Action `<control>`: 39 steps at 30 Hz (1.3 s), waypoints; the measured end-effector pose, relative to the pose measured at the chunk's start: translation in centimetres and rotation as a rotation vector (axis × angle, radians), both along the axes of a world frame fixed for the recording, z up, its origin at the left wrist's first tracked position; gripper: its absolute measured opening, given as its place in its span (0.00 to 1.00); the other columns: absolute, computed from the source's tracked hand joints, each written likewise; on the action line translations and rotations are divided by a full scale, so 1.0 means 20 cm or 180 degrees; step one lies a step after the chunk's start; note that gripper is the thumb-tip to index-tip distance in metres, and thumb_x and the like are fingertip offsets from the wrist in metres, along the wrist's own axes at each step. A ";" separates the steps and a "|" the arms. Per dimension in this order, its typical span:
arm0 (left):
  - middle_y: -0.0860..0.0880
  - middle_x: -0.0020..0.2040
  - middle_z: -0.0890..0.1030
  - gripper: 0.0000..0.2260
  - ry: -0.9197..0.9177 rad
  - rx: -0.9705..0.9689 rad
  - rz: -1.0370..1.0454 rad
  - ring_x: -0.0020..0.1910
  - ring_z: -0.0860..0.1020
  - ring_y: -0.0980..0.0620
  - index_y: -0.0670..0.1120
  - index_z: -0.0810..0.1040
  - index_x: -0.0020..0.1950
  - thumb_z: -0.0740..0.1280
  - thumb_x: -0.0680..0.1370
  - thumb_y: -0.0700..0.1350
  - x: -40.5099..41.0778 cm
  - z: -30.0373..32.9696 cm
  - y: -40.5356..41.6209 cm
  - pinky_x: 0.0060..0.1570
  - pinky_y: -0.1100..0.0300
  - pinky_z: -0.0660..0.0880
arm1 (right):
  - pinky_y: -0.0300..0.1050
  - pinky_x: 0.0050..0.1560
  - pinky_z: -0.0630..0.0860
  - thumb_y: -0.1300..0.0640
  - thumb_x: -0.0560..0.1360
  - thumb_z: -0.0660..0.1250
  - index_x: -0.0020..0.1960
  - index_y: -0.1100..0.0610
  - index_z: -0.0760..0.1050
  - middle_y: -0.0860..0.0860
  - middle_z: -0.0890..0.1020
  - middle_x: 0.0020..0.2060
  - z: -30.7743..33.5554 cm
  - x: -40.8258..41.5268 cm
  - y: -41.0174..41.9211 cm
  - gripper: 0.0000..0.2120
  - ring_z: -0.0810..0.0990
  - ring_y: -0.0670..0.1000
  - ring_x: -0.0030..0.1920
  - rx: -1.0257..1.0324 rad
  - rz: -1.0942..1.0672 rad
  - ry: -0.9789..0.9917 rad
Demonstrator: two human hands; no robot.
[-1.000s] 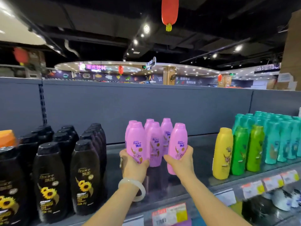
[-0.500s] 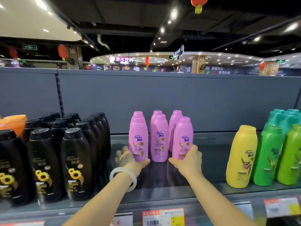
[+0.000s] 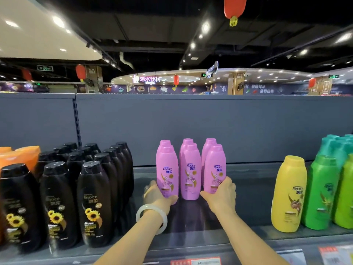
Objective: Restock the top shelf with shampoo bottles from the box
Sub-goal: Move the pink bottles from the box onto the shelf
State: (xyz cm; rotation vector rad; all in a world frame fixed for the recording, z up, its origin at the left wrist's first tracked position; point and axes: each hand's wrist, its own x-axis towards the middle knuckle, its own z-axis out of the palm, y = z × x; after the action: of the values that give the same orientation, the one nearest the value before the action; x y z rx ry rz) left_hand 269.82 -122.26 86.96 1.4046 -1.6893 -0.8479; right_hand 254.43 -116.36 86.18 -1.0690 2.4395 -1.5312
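Pink plastic shampoo bottles (image 3: 188, 169) stand in three short files at the centre of the top shelf (image 3: 248, 188), labels facing out, presumably so shoppers read the brand from the aisle. The left hand (image 3: 158, 196) curls round the base of the front-left bottle (image 3: 167, 171), thumb across its front. The right hand (image 3: 222, 192) wraps the foot of the front-right bottle (image 3: 214, 169) the same way. Gripping low, from both flanks, likely lets the person square the block and keep it upright as it settles. A pale bangle (image 3: 151, 218) circles the left wrist.

The shelf is dark, glossy and faintly reflective, backed by a grey panel (image 3: 210, 127). At nine o'clock stand black sunflower-label bottles (image 3: 91, 197), with orange ones (image 3: 23, 155) beyond. At three o'clock sit a yellow bottle (image 3: 289, 194) and green bottles (image 3: 322, 192). The box is out of view. At twelve o'clock, red lanterns (image 3: 234, 8) hang under a black ceiling with spotlights.
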 end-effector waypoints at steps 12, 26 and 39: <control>0.44 0.59 0.71 0.27 -0.0116 0.0023 0.0061 0.60 0.72 0.44 0.43 0.68 0.62 0.75 0.67 0.42 -0.03 -0.01 -0.04 0.59 0.50 0.73 | 0.52 0.54 0.78 0.58 0.61 0.80 0.63 0.61 0.64 0.58 0.72 0.56 -0.01 -0.01 -0.02 0.37 0.75 0.56 0.57 -0.0168 0.0051 -0.0070; 0.45 0.59 0.71 0.26 -0.0183 0.0026 0.0200 0.60 0.73 0.45 0.44 0.68 0.62 0.75 0.68 0.42 -0.05 0.01 -0.03 0.59 0.51 0.74 | 0.53 0.55 0.77 0.56 0.63 0.79 0.64 0.62 0.62 0.59 0.73 0.57 -0.02 -0.03 -0.03 0.37 0.74 0.57 0.58 -0.0112 0.0099 -0.0186; 0.42 0.67 0.65 0.39 -0.0690 -0.0214 0.0267 0.67 0.66 0.43 0.42 0.59 0.70 0.75 0.67 0.53 0.09 0.02 0.12 0.62 0.52 0.68 | 0.59 0.62 0.68 0.55 0.58 0.82 0.73 0.62 0.52 0.63 0.63 0.66 0.03 0.02 0.05 0.53 0.64 0.63 0.67 -0.0036 -0.0120 -0.0138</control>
State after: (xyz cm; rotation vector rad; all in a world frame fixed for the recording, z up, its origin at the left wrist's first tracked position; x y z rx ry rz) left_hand 271.63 -119.92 87.37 1.5548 -1.7877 -0.6040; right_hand 254.92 -115.41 86.80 -0.9864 2.4390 -1.5638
